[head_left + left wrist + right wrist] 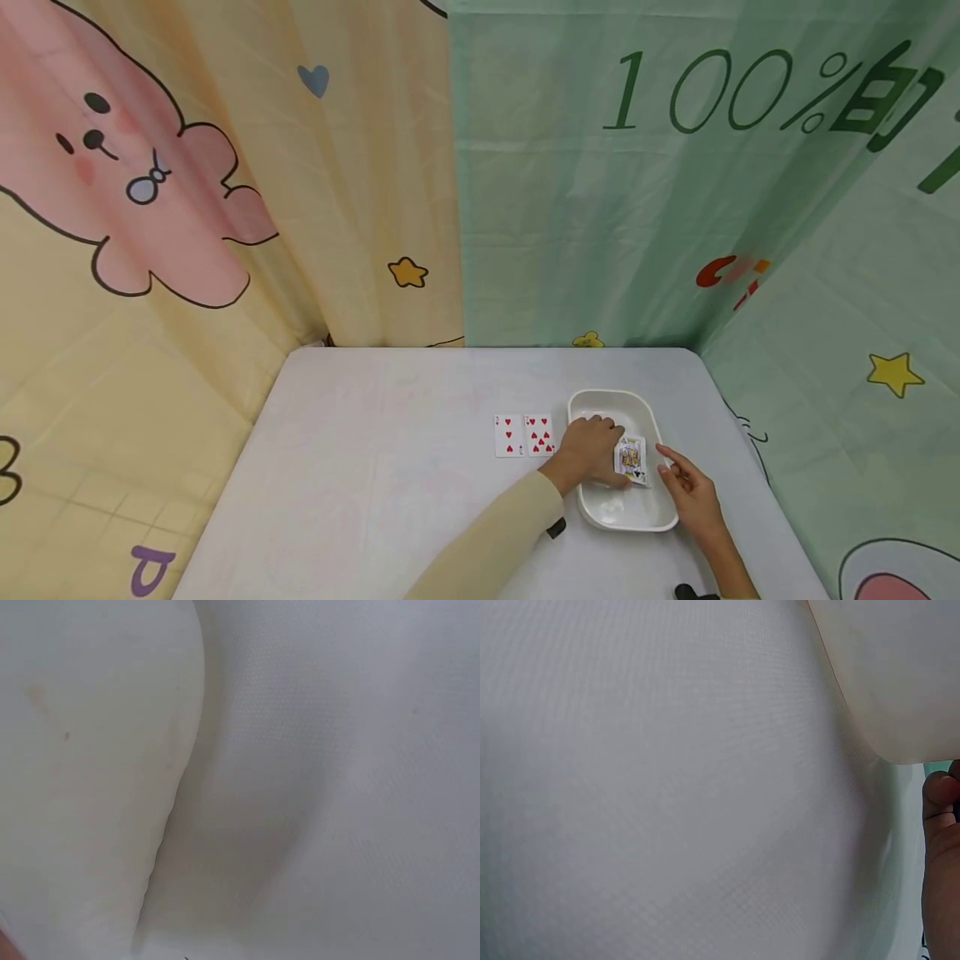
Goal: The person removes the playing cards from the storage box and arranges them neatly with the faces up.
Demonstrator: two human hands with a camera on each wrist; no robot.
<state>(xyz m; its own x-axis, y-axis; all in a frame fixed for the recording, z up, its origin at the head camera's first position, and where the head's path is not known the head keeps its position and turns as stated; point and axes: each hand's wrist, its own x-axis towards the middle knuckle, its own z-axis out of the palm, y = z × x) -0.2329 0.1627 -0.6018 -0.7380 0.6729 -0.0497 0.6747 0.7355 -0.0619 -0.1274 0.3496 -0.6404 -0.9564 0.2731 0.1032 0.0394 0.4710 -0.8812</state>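
A white plastic tray (626,515) stands on the right part of the table with a small stack of playing cards (632,461) inside, a face card on top. My left hand (588,450) reaches over the tray's left rim and grips the stack at its left side, fingers at the far end and thumb at the near end. At the right rim, my right hand (692,492) pinches the tray edge between thumb and fingers. The right wrist view shows its curled fingers (941,793) beside the tray's corner (904,712).
Left of the tray lie two face-up heart cards, a three (508,436) and a seven (539,435), side by side. The white-covered table (360,467) is enclosed by printed curtains (390,167) at the back and sides.
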